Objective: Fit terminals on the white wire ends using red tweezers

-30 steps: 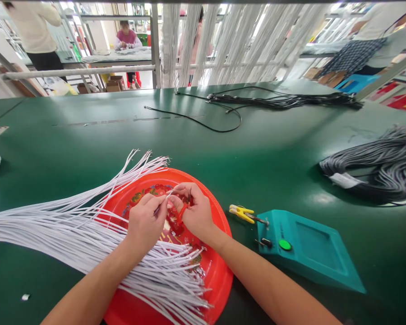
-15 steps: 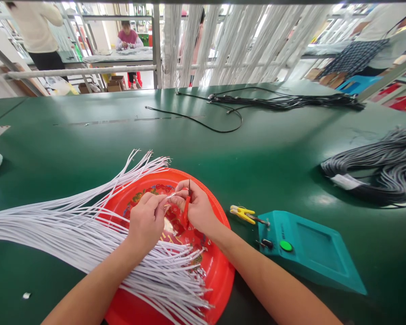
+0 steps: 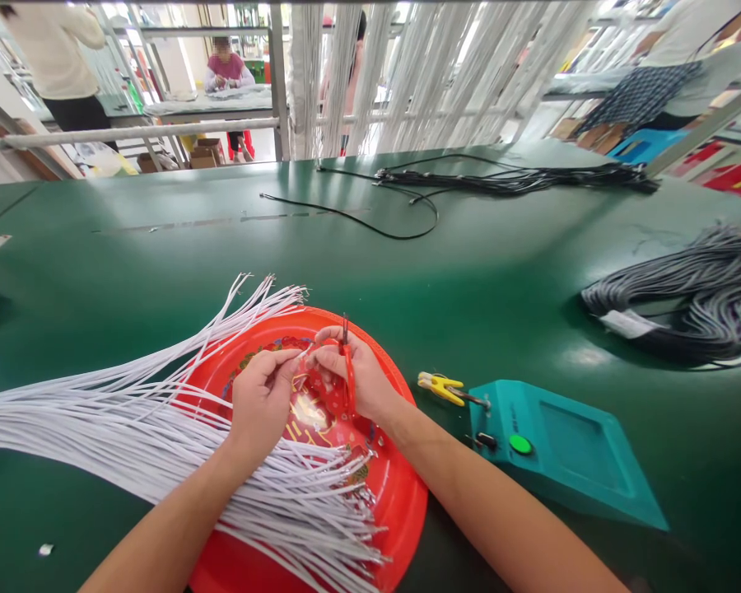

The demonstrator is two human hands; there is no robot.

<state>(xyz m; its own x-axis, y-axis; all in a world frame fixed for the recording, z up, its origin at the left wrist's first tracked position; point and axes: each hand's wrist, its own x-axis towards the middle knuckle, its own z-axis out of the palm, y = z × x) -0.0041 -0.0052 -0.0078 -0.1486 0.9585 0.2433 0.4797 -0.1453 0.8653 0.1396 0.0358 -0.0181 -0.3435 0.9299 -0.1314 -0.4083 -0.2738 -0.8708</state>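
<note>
My left hand [image 3: 263, 401] pinches the end of a white cable [image 3: 304, 352] between thumb and fingers. Close beside it, my right hand [image 3: 356, 371] is closed around red-handled scissors [image 3: 349, 383], their dark blades pointing up and away from me. The right thumb and fingertips are near the cable end; whether they touch it I cannot tell. Both hands are over a red basin [image 3: 404, 461] with a printed pattern inside. A thick bundle of white cables [image 3: 160, 436] comes in from the left and lies across the basin, bare ends at its right side.
Right of the basin stands a teal tester box [image 3: 568, 449] with a green button and a yellow clip [image 3: 441, 387]. Black cables [image 3: 506, 183] lie at the back, a grey cable coil [image 3: 685, 305] at the right. Beyond the green table [image 3: 129, 280], other people work among hanging white cables [image 3: 407, 82].
My hands have drawn slightly apart at the cable end. The scissors have turned more upright in my right hand. The whole view has shifted a little.
</note>
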